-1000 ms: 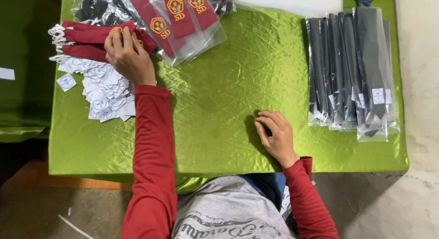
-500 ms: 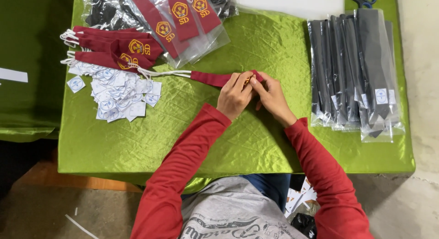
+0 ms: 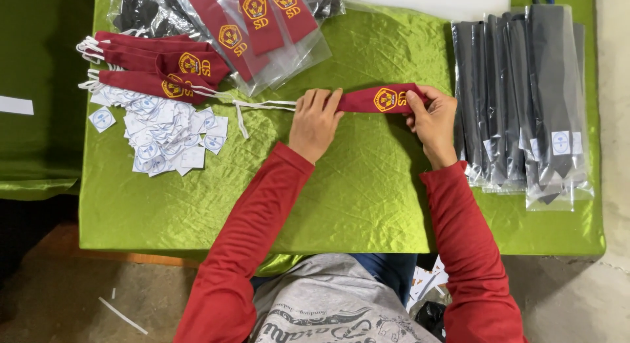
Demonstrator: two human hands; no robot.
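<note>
Here we had the maroon tie stretched flat across the green table, its white cord trailing left. Our left hand lay open, fingers pressing the narrow end down; our right hand was closed in a pinch on the wide, badged end. To do this well, we judged, both ends wanted even tension, keeping the cloth smooth and clear of the paper tags and bagged dark ties.
</note>
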